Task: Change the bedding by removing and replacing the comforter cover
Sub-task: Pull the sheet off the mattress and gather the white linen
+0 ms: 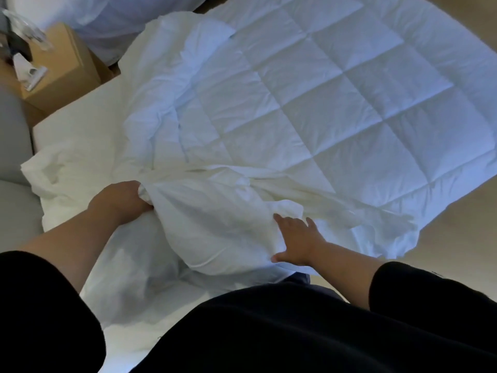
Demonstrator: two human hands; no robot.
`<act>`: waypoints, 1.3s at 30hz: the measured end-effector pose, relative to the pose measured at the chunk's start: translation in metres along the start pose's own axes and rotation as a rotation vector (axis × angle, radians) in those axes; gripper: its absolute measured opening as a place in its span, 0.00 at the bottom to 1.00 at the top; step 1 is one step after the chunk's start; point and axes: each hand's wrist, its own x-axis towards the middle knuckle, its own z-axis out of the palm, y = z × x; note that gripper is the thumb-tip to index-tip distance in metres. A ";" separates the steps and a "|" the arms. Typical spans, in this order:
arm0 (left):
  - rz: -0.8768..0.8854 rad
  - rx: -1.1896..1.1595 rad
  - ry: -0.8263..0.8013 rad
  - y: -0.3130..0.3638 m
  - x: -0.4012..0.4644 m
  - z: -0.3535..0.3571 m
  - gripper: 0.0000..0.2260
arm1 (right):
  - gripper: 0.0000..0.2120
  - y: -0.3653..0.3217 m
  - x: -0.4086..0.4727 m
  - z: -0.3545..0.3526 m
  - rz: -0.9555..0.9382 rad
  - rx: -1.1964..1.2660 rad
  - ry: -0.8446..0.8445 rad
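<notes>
A: Right, where's the comforter cover?

B: Near centre, bunched in a white heap on the bed, right in front of the person. Its loose folds run far-left over the edge of the quilted comforter.

A: Comforter position?

B: Spread flat, bare quilted squares showing, centre to far right. Right corner hangs past the bed over the tan floor.

A: Hands?

B: Left hand is at the heap's left side, fingers curled in and gripping a bunched fold of cover. Right hand lies flat on the heap's near right side, fingers spread, thumb out toward the person, pressing the fabric, not pinching.

A: Anything in the way?

B: The heap itself covers the comforter's near edge, so can't tell where that edge ends. Black sleeves and torso block the near bed edge.

A: Surroundings?

B: Cardboard box far left beside the bed, with a crumpled clear wrapper and a small white object on top, too blurred to identify. Grey upholstered surface at the left edge. More white bedding at the far top.
</notes>
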 end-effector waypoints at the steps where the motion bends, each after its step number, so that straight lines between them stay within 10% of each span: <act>1: 0.003 0.004 0.002 -0.002 0.001 0.001 0.14 | 0.54 -0.009 0.002 0.009 0.027 -0.039 -0.004; 10: 0.034 0.060 0.051 -0.016 0.002 0.012 0.14 | 0.05 0.023 -0.002 0.024 0.125 0.220 0.184; 16: -0.013 0.129 0.033 -0.040 -0.008 0.018 0.11 | 0.17 0.110 -0.045 0.006 0.512 -0.023 0.103; 23: -0.005 0.348 0.160 -0.005 -0.015 0.038 0.26 | 0.21 0.076 -0.040 0.010 0.434 -0.074 0.112; 31: 0.544 0.703 0.022 0.115 -0.058 0.088 0.46 | 0.21 0.081 -0.049 0.029 0.428 -0.063 0.053; 39: 0.499 0.696 0.040 0.131 -0.035 0.100 0.14 | 0.25 0.089 -0.071 0.038 0.398 -0.040 0.065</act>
